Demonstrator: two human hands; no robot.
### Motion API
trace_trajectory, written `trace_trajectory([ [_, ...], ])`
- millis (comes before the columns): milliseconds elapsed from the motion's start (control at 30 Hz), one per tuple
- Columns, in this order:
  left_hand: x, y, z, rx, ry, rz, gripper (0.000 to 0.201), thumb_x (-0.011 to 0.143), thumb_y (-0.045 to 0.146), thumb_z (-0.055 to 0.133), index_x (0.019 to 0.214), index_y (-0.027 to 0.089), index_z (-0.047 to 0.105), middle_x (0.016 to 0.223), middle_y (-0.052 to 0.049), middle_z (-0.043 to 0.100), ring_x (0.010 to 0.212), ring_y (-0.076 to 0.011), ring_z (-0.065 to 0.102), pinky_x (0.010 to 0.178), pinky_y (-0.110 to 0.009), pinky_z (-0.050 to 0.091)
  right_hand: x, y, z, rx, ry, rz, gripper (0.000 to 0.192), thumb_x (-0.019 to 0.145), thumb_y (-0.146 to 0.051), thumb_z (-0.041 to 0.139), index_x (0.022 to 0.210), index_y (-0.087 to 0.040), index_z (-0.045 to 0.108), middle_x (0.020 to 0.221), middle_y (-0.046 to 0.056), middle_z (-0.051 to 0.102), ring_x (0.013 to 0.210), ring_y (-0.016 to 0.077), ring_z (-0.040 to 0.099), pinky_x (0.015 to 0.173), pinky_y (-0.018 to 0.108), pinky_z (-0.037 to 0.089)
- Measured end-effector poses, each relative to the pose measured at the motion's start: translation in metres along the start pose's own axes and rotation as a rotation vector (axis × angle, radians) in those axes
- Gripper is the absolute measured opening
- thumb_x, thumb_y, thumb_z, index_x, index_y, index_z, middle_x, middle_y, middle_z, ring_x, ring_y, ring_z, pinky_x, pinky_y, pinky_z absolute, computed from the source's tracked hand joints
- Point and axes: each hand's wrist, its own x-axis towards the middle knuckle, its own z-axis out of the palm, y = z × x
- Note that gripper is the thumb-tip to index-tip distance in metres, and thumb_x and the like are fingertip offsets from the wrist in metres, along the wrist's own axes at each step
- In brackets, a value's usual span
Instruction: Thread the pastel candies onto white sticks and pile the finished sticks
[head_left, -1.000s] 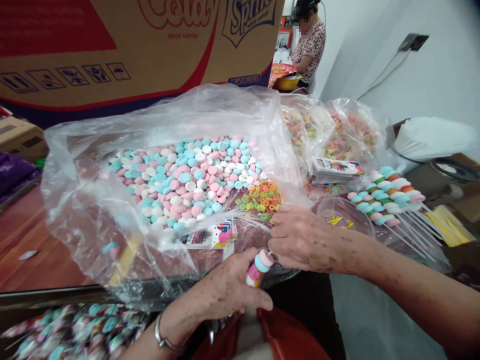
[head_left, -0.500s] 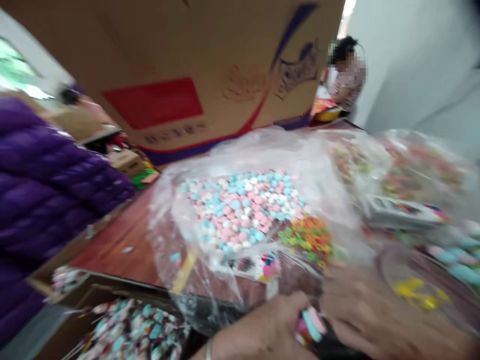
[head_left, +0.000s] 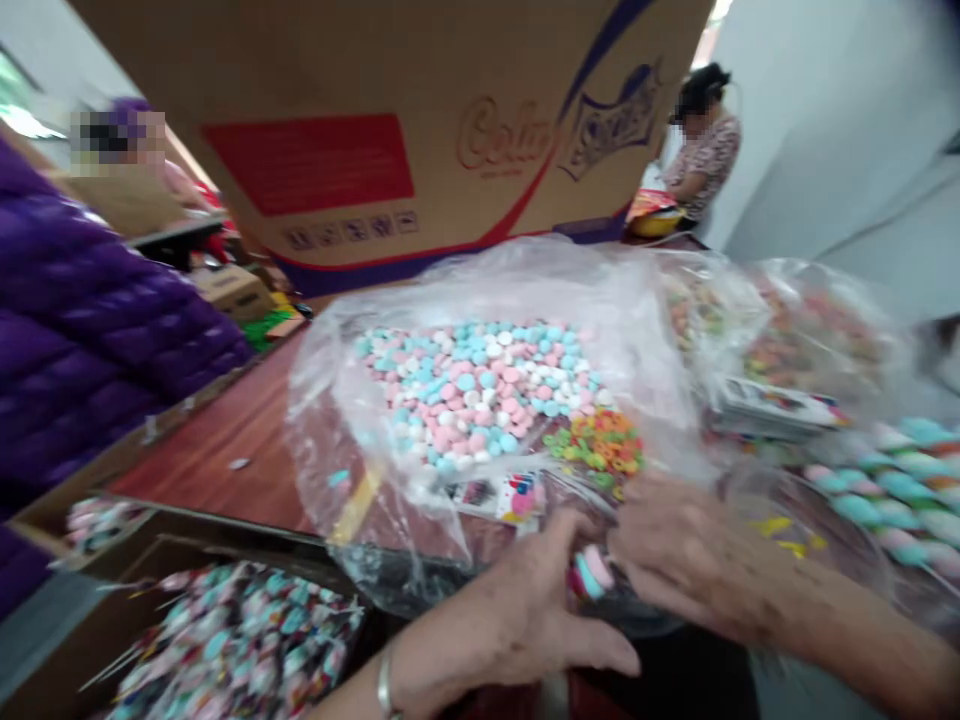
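Observation:
A short stack of pink, blue and white candies (head_left: 591,573) shows between my two hands. My left hand (head_left: 517,615) has its fingers curled by the stack and its thumb stretched out below; it appears to hold the candies. From the right, my right hand (head_left: 667,545) reaches to the stack, fingers bent together; their tips are mostly hidden. Just beyond lie small ring-shaped candies (head_left: 600,440) in orange, yellow and green. A heap of pastel candies (head_left: 480,390) spreads over a clear plastic bag (head_left: 322,400). Printed cards (head_left: 495,497) lie in front of it.
A large cardboard carton (head_left: 435,60) stands behind the bag. Finished-looking candy sticks fill a box (head_left: 240,640) at lower left. More candy skewers (head_left: 892,500) lie right, near a round clear container (head_left: 817,520) with yellow pieces. Two people work farther back. Purple wrapped goods (head_left: 97,360) stand left.
My left thumb now reaches out away from the candy stack, where before the hand was closed about it. Both hands and the stack appear slightly higher and farther left.

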Motion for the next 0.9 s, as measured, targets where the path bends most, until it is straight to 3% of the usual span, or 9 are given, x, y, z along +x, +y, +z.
trace_trajectory([
  [67, -0.001, 0.004, -0.011, 0.083, -0.062, -0.108, 0.054, 0.068, 0.047, 0.080, 0.109, 0.022, 0.056, 0.089, 0.000, 0.063, 0.076, -0.0193, 0.055, 0.067, -0.028, 0.041, 0.003, 0.006, -0.020, 0.026, -0.057, 0.031, 0.026, 0.095, -0.017, 0.045, 0.075, -0.018, 0.061, 0.073, 0.002, 0.062, 0.072, 0.0173, 0.052, 0.070, 0.032, 0.035],
  [167, 0.000, 0.007, -0.022, 0.123, -0.127, -0.137, 0.036, 0.074, 0.047, 0.075, 0.093, 0.020, 0.063, 0.077, 0.002, 0.060, 0.067, -0.0172, 0.052, 0.058, -0.026, 0.037, 0.001, 0.014, -0.032, 0.045, -0.045, 0.021, 0.026, 0.097, -0.021, 0.046, 0.075, -0.018, 0.060, 0.073, 0.002, 0.060, 0.072, 0.0168, 0.048, 0.072, 0.033, 0.033],
  [400, 0.004, 0.001, -0.024, -0.259, -0.339, -0.350, 0.037, 0.066, 0.043, 0.081, 0.082, 0.020, 0.057, 0.060, 0.006, 0.056, 0.044, -0.0095, 0.048, 0.040, -0.020, 0.035, 0.002, 0.016, -0.031, -0.056, 0.011, -0.132, 0.030, 0.099, -0.021, 0.042, 0.077, -0.017, 0.061, 0.075, 0.003, 0.057, 0.070, 0.0165, 0.042, 0.074, 0.035, 0.031],
  [533, 0.009, -0.008, -0.018, -0.412, -0.430, -0.374, 0.042, 0.060, 0.037, 0.086, 0.080, 0.018, 0.054, 0.057, 0.007, 0.057, 0.042, -0.0082, 0.051, 0.038, -0.017, 0.039, 0.003, 0.016, -0.033, -0.112, 0.057, -0.188, 0.030, 0.099, -0.023, 0.042, 0.076, -0.018, 0.059, 0.073, 0.001, 0.053, 0.071, 0.0164, 0.038, 0.072, 0.035, 0.029],
  [700, 0.010, -0.011, -0.013, -0.269, -0.346, -0.298, 0.043, 0.065, 0.036, 0.084, 0.096, 0.017, 0.061, 0.061, 0.006, 0.057, 0.049, -0.0089, 0.052, 0.045, -0.018, 0.041, 0.001, 0.014, -0.035, -0.084, 0.033, -0.113, 0.028, 0.097, -0.025, 0.046, 0.073, -0.017, 0.057, 0.074, 0.002, 0.058, 0.070, 0.0168, 0.040, 0.073, 0.035, 0.030],
  [800, 0.008, -0.010, -0.012, -0.166, -0.262, -0.197, 0.038, 0.067, 0.035, 0.082, 0.095, 0.016, 0.064, 0.061, 0.007, 0.055, 0.055, -0.0100, 0.050, 0.049, -0.019, 0.037, 0.000, 0.016, -0.033, -0.083, 0.013, -0.099, 0.028, 0.097, -0.026, 0.047, 0.073, -0.018, 0.057, 0.073, 0.002, 0.058, 0.071, 0.0171, 0.042, 0.074, 0.035, 0.031],
  [900, 0.008, -0.011, -0.010, -0.201, -0.252, -0.221, 0.039, 0.070, 0.037, 0.080, 0.097, 0.016, 0.063, 0.062, 0.006, 0.055, 0.053, -0.0103, 0.048, 0.048, -0.020, 0.036, 0.002, 0.018, -0.030, -0.145, 0.045, -0.145, 0.031, 0.099, -0.025, 0.044, 0.071, -0.018, 0.056, 0.072, 0.001, 0.057, 0.070, 0.0170, 0.041, 0.072, 0.036, 0.030],
])
